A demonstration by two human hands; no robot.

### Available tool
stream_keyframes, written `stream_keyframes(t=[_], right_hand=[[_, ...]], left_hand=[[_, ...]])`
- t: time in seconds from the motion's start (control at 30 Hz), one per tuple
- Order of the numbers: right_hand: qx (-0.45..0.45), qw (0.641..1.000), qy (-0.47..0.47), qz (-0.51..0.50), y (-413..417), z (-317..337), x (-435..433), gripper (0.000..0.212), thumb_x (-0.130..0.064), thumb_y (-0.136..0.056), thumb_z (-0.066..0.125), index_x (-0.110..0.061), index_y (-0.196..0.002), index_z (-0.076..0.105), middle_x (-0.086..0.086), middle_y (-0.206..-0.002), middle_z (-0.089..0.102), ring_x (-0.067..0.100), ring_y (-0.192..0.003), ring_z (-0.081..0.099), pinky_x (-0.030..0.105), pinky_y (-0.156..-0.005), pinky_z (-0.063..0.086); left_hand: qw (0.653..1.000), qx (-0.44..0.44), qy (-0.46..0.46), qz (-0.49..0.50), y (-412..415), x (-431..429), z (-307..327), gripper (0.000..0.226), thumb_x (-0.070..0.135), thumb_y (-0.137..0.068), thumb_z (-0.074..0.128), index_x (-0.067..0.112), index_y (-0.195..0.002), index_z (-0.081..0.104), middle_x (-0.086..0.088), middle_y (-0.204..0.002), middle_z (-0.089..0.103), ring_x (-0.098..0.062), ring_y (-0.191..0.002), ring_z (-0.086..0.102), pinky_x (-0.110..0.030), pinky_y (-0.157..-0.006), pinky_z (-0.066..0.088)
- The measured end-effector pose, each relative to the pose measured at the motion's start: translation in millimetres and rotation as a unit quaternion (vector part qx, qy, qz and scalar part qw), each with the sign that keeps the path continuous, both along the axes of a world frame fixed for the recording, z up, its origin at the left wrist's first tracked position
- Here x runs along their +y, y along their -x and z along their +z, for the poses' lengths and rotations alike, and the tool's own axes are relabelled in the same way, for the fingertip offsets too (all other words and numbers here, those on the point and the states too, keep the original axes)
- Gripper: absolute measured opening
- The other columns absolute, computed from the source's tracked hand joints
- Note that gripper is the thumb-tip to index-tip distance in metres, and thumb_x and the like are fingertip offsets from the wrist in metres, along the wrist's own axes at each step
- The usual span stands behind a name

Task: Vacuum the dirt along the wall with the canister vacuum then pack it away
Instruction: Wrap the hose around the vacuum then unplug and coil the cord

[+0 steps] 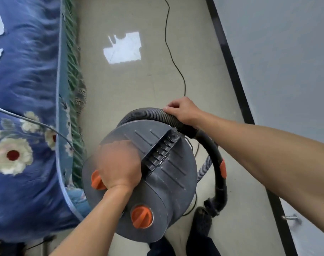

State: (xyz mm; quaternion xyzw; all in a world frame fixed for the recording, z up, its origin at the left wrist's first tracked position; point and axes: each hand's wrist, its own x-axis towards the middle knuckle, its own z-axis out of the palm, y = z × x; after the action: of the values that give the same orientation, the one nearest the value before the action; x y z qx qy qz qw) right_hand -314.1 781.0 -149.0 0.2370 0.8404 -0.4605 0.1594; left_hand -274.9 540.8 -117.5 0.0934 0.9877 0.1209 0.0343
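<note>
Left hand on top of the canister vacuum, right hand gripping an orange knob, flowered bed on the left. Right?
Not quite: the head view shows the right hand gripping the ribbed hose, not an orange knob. Left hand on the canister vacuum and flowered bed on the left are correct.

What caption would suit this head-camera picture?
Seen from above: left hand grips the vacuum, right hand holds its hose.
</note>
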Motion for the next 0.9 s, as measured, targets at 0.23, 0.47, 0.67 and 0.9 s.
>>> stream_keyframes(t=[0.23, 0.47, 0.67, 0.9], right_hand=[[-0.058, 0.995, -0.079, 0.027, -52.7, -17.5, -0.4, 0.059, -0.055, -0.103, 0.020, -0.023, -0.137, 0.056, 0.005, -0.141, 0.056, 0.027, -0.132, 0.048, 0.042, -0.108, 0.036], [-0.085, 0.984, -0.139, 0.076, -24.4, -34.9, -4.6, 0.056, -0.054, -0.103, 0.009, -0.033, -0.145, 0.040, 0.008, -0.139, 0.056, 0.032, -0.127, 0.051, 0.045, -0.101, 0.039], [-0.055, 0.992, -0.106, 0.050, 2.6, -45.0, -7.5, 0.054, -0.058, -0.101, 0.011, -0.040, -0.150, 0.025, 0.006, -0.143, 0.053, 0.034, -0.126, 0.052, 0.044, -0.098, 0.039], [-0.062, 0.992, -0.109, 0.021, 71.3, -41.9, -13.9, 0.063, -0.062, -0.100, 0.016, -0.033, -0.156, 0.016, 0.012, -0.149, 0.045, 0.036, -0.133, 0.043, 0.048, -0.103, 0.035]], left_hand=[[1.000, 0.005, 0.003, 0.000, 2.7, 0.4, -2.0, 0.038, 0.027, -0.082, 0.036, 0.017, -0.083, 0.072, -0.002, -0.079, 0.069, -0.028, -0.086, 0.059, -0.051, -0.101, 0.035], [1.000, 0.010, 0.004, 0.015, 16.0, -2.7, -8.8, 0.038, 0.029, -0.082, 0.033, 0.020, -0.083, 0.070, 0.000, -0.079, 0.068, -0.026, -0.089, 0.059, -0.049, -0.103, 0.032], [0.999, 0.026, -0.025, 0.029, 44.3, -6.1, -6.6, 0.037, 0.028, -0.080, 0.033, 0.020, -0.079, 0.069, 0.000, -0.074, 0.066, -0.024, -0.085, 0.060, -0.044, -0.101, 0.031], [0.997, 0.016, -0.037, 0.062, 110.9, -6.9, -3.5, 0.036, 0.030, -0.081, 0.031, 0.018, -0.074, 0.065, -0.003, -0.073, 0.061, -0.025, -0.087, 0.056, -0.039, -0.103, 0.025]])
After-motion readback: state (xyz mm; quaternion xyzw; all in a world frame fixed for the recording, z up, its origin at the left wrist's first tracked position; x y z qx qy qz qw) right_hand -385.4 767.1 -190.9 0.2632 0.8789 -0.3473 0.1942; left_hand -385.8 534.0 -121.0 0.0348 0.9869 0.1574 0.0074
